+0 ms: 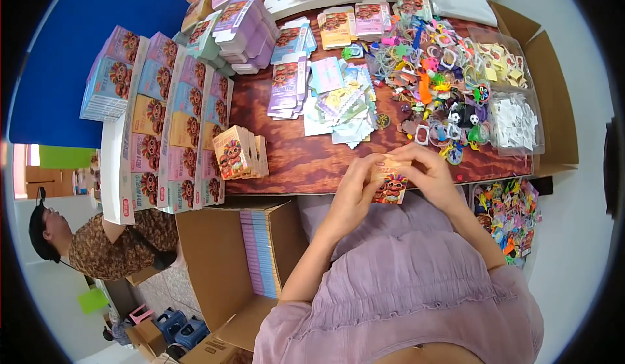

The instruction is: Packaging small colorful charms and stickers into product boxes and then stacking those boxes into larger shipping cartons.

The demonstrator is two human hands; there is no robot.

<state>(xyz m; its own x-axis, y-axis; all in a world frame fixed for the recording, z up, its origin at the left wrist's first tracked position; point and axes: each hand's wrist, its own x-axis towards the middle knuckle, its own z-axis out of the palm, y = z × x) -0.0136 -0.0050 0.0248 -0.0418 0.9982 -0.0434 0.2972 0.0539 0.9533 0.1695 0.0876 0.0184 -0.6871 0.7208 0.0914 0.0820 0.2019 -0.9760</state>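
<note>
Between both hands, just over the table's near edge, is a small orange printed box (pixel 390 189) with cartoon figures on its front. My left hand (pixel 359 180) grips its left side, fingers bent at the top. At the upper right corner, my right hand (pixel 426 172) pinches the box near its top end. My fingers partly cover that top end, so I cannot tell if the flap is folded in. Beyond the hands lies a loose pile of patterned cards (pixel 342 107). To the right of it spreads a heap of small colourful plastic trinkets (pixel 433 81).
Several orange boxes (pixel 233 154) stand left on the table (pixel 293 162). Filled display trays (pixel 166 129) rise at far left. Clear bags of white pieces (pixel 514 122) and yellow pieces (pixel 501 64) lie right. An open carton (pixel 215 260) stands below. Another person (pixel 117 247) is at left.
</note>
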